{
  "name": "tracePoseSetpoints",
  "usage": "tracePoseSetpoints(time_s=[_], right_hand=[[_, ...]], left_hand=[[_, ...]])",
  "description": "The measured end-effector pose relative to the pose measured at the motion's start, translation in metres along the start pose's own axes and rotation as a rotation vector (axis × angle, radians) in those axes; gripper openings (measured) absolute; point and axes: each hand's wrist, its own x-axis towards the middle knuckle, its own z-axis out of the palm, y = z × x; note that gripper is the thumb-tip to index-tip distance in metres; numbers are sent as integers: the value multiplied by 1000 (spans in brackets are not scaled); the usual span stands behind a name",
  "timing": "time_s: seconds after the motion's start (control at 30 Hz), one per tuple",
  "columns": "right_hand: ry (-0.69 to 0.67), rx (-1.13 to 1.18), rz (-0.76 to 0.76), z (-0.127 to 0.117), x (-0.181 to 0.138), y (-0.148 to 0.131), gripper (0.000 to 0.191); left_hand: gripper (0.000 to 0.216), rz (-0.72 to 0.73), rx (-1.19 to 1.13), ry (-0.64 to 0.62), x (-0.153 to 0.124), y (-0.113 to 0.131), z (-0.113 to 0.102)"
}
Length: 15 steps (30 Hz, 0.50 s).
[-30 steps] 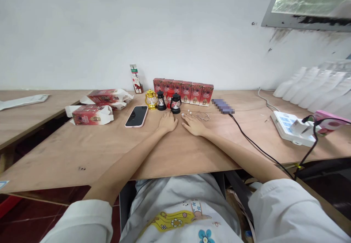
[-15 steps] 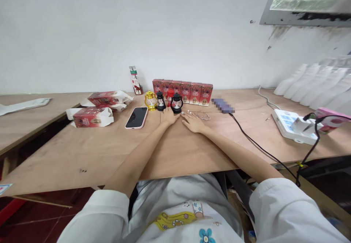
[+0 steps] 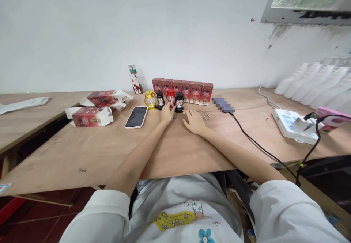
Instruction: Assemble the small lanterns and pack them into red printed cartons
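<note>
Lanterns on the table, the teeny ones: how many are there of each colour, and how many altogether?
Gold lantern: 1
Black lanterns: 2
Red lantern: 1
Total: 4

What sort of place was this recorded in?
Probably a plain indoor workroom: it has a bare wooden table, a power strip with plugs in it, and a row of red boxes behind lanterns.
</note>
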Motion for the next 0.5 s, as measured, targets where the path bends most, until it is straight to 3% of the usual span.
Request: tracePoseSetpoints(time_s=[0.3, 0.4, 0.5], right_hand=[[162, -27, 39, -5, -5, -3, 71], [199, -8, 16, -7, -6, 1, 65], [241, 62, -64, -9, -8, 4, 55]], left_hand=[[10, 27, -192, 130, -19, 17, -9], [17, -12, -435, 27, -30, 29, -9], [32, -50, -515, -102, -40, 36, -14]])
